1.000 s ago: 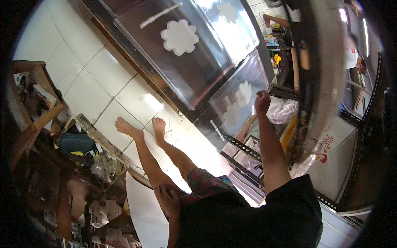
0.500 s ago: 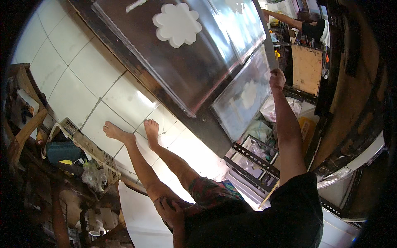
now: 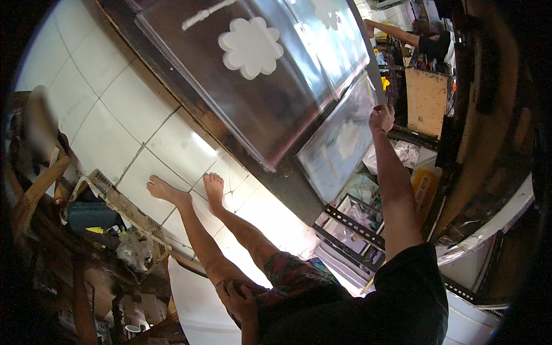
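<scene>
My right hand (image 3: 382, 119) is closed at the right edge of a dark tabletop (image 3: 293, 187), beside a small clear plastic bag (image 3: 330, 161) with a whitish cloud print. Its fingers are curled, and what they hold, if anything, is too small to make out. Left of that bag lies a large clear plastic sheet (image 3: 236, 103) with a white cloud shape (image 3: 251, 48) on it. Another shiny clear sheet (image 3: 339, 52) lies toward the far right. My left hand (image 3: 240, 300) rests on my thigh with its fingers spread, holding nothing.
Right of the table, a black slotted metal rack (image 3: 353, 227) holds plastic bags. A wooden board (image 3: 426, 100) stands farther right. Another person's bare limb (image 3: 397, 33) shows at the top right. Left on the tiled floor (image 3: 109, 138) is a beige plastic crate (image 3: 123, 201) with odds and ends.
The view has shifted slightly, so the table and sheets appear lower. My right hand has moved a little toward the small bag, which looks blurrier. My left hand stays on my thigh.
</scene>
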Available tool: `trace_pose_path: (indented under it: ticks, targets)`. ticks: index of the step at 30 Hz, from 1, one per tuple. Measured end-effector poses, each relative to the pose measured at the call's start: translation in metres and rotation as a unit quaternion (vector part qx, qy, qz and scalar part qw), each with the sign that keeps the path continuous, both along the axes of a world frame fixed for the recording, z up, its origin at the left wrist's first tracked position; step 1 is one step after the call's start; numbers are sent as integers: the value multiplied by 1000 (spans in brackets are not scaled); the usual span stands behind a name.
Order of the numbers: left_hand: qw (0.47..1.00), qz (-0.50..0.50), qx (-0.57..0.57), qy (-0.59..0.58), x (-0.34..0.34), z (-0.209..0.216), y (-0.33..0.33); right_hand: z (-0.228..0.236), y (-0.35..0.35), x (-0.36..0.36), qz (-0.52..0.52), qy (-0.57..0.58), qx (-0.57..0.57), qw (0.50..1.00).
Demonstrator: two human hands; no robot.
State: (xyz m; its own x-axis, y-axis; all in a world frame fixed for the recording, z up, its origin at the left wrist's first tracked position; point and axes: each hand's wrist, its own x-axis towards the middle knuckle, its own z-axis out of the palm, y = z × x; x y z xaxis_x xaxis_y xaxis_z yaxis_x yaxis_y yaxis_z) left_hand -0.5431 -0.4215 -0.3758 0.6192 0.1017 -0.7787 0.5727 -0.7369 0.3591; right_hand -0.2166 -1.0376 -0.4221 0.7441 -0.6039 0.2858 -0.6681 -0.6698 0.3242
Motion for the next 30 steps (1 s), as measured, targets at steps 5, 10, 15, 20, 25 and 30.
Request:
trace_pose_path:
  ticks: [5, 10, 15, 20, 25, 30]
  targets:
    - [1000, 10, 13, 2, -10, -10, 8, -14, 53, -24, 203, -8, 18, 979]
    - [997, 42, 7, -70, 71, 30, 17, 19, 242, -28, 214, -83, 321, 919]
    - [987, 31, -80, -138, 75, 15, 40, 82, 404, -60, 188, -41, 545, 816]
    - [974, 68, -141, -164, 188, 101, 65, 146, 510, -41, 229, 59, 716, 657]
    - [930, 95, -150, -322, 298, 174, 102, 131, 542, 29, 291, 142, 725, 609]
    - [883, 104, -91, -450, 420, 216, 169, 92, 555, 144, 294, 139, 715, 619]
